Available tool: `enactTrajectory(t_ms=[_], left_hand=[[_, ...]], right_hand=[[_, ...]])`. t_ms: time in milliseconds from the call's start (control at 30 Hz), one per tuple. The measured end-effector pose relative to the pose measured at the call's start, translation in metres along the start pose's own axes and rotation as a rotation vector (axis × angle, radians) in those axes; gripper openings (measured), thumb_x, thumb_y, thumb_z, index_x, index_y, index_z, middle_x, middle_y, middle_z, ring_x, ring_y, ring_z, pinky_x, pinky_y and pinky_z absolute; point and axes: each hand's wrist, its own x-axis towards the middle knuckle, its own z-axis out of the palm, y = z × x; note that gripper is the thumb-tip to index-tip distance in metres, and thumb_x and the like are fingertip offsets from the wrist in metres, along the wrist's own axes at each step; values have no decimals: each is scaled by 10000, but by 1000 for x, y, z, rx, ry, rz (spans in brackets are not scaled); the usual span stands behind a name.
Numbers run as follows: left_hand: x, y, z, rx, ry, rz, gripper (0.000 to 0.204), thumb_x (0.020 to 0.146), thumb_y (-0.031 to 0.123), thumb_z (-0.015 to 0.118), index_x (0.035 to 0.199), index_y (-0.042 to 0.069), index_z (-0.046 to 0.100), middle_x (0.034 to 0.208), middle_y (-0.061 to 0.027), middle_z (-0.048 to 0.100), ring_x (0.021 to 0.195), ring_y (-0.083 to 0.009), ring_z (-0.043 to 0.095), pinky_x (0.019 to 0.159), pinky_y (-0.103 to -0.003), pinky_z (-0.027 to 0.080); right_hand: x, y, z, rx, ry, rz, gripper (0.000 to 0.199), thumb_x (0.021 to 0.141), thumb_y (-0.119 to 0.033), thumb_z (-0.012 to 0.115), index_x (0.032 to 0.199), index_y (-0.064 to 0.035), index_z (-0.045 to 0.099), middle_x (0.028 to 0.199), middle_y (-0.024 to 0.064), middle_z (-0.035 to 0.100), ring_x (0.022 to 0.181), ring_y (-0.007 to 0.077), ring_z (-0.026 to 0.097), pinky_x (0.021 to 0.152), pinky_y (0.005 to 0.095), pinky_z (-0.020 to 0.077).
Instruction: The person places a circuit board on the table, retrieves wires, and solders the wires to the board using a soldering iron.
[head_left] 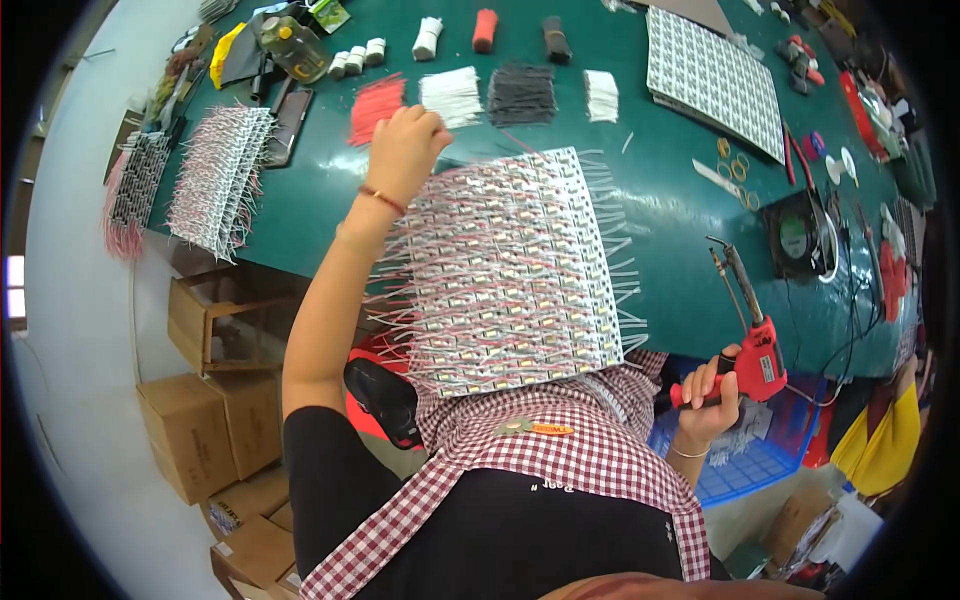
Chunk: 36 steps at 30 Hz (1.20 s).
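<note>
A white circuit board panel (500, 270) with rows of small yellowish components lies on the front edge of the table and over my lap. Short red and white wires stick out along its left and right sides. My left hand (405, 150) is above the panel's far left corner, fingers curled together, beside a pile of red wires (377, 108) and a pile of white wires (450, 97). What its fingertips hold, if anything, is hidden. My right hand (712, 398) grips a red soldering gun (762, 362) at the right, its metal tip pointing up and away.
Black wires (522, 95) and more white wires (601, 96) lie in piles farther right, with rolled bundles behind. Wired panels (222, 180) sit at the left, stacked panels (712, 75) at the far right. A black fan-like box (795, 238) stands right; a blue crate (745, 465) is below.
</note>
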Motion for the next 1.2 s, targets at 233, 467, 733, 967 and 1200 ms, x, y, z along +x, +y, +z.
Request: enactTrajectory(t_ms=[233,467,733,967,1200], left_hand=[[39,-33,39,197,-49,56,116,808,241,732,806,137,680,859,-27,642,927,-228,607,760,-423,426],[27,-96,3,303,51,-29,87,810,207,717,816,141,660,850,-12,622,908,-225,602,744,-411,424],[18,-82,-19,142,39,-110,68,800,153,716,850,143,670,875,-23,627,896,-245,603,750,-411,437],[-65,122,-31,-451,-432,378,499,688,246,811,1143,106,661,1221,-121,597,1155,-320,561,986,-481,444],[-148,176,-35,-141,-655,655,821,753,447,720,1483,218,421,1604,-136,279,1461,-408,266,1072,-729,237]], right_hand=[[17,3,20,28,-28,10,330,1020,-241,504,1248,-8,448,666,28,454,455,89,408,440,236,407],[31,7,21,31,12,49,305,1034,-218,471,1260,-18,430,676,32,452,471,93,417,455,248,410],[45,2,31,26,-1,50,304,1037,-220,472,1255,-13,434,673,29,443,467,92,400,454,247,393],[44,-2,37,156,43,107,386,1055,-265,467,1314,21,444,696,19,423,476,70,372,463,230,355],[46,-1,40,255,65,193,395,1039,-273,489,1308,13,444,692,24,443,486,87,401,494,255,393]])
